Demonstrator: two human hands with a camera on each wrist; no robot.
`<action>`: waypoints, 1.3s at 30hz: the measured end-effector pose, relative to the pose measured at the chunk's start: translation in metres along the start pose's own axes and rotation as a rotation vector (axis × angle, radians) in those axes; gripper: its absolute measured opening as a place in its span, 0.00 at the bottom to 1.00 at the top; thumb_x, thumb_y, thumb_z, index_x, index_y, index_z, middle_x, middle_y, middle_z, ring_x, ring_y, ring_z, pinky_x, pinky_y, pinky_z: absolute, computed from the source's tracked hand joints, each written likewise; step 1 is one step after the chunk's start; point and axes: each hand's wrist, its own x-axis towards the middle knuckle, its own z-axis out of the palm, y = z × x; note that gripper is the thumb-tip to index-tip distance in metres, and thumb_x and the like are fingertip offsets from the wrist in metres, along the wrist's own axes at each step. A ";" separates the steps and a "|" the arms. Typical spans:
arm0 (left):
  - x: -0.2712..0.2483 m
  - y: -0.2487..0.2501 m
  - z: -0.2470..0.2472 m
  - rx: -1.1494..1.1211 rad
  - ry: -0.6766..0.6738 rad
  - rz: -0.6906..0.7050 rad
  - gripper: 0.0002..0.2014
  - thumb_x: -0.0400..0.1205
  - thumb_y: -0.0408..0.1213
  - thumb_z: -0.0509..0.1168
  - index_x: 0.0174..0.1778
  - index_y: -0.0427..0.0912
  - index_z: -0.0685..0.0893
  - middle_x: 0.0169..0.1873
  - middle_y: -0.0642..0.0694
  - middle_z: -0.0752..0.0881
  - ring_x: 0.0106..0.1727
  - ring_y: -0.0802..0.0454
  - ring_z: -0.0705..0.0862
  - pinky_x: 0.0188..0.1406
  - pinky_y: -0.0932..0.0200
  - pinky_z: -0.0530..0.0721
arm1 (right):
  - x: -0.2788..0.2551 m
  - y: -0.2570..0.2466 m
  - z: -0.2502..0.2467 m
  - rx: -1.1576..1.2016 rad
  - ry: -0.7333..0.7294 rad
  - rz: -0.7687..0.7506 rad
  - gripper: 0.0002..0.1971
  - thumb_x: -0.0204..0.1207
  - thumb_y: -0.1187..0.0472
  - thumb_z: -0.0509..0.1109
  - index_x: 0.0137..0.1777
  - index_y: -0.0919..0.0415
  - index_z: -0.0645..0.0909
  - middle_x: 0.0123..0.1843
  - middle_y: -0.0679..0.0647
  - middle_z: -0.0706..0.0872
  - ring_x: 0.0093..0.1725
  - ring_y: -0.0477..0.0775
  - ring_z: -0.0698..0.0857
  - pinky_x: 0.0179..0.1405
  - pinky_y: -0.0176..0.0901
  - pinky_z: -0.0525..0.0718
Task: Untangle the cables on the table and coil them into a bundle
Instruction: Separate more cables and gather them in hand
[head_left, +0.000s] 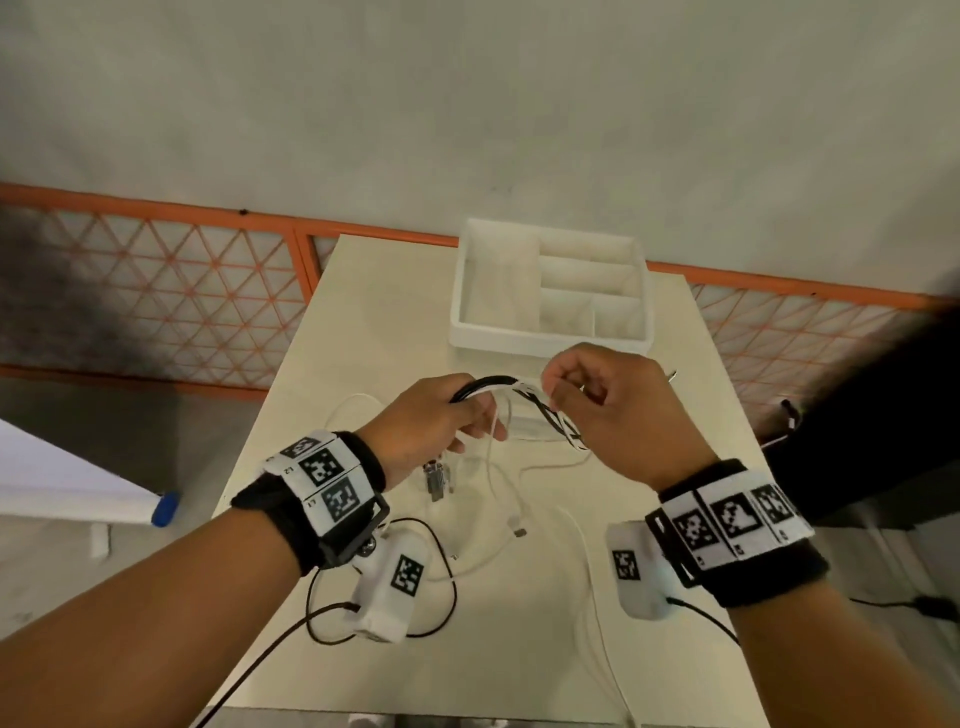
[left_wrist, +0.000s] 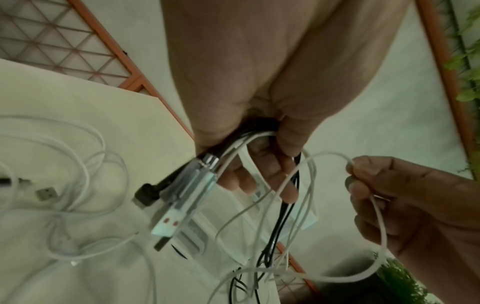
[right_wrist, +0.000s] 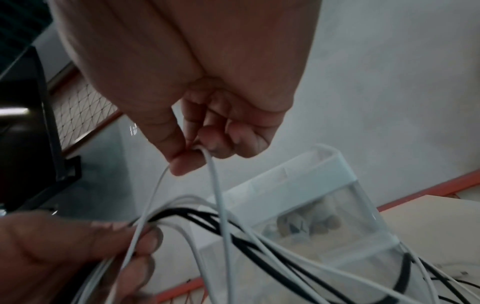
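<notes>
Above the middle of the table, my left hand grips a bundle of black and white cables. Their USB plugs hang below its palm in the left wrist view. My right hand is a little to the right of it and pinches a single white cable between thumb and forefinger. That white cable arcs from the left fist across to the right fingers. More white cable lies in loose loops on the table below both hands, with a plug end showing.
A white divided tray stands at the far side of the cream table, just beyond my hands. An orange lattice fence runs behind the table. Black wrist-camera leads dangle under my forearms. A dark object sits to the right.
</notes>
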 end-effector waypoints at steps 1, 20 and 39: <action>0.000 0.001 0.002 -0.034 -0.004 0.005 0.10 0.89 0.36 0.59 0.50 0.37 0.84 0.39 0.47 0.93 0.47 0.50 0.87 0.48 0.53 0.80 | 0.002 -0.002 -0.005 0.025 0.015 0.003 0.07 0.80 0.64 0.72 0.44 0.52 0.87 0.36 0.46 0.89 0.24 0.43 0.75 0.27 0.27 0.73; -0.015 0.027 -0.019 -0.047 0.084 -0.002 0.14 0.80 0.48 0.72 0.31 0.46 0.87 0.22 0.49 0.61 0.22 0.53 0.57 0.19 0.63 0.58 | -0.004 0.118 -0.047 -0.346 0.087 0.624 0.07 0.77 0.51 0.73 0.42 0.50 0.89 0.49 0.53 0.92 0.53 0.62 0.88 0.53 0.46 0.84; -0.017 0.008 -0.016 0.034 0.168 -0.070 0.22 0.84 0.50 0.65 0.41 0.31 0.87 0.21 0.52 0.68 0.19 0.57 0.62 0.18 0.65 0.61 | -0.001 0.139 -0.055 -0.183 -0.173 0.535 0.19 0.76 0.70 0.67 0.57 0.45 0.83 0.63 0.51 0.88 0.39 0.52 0.90 0.39 0.44 0.84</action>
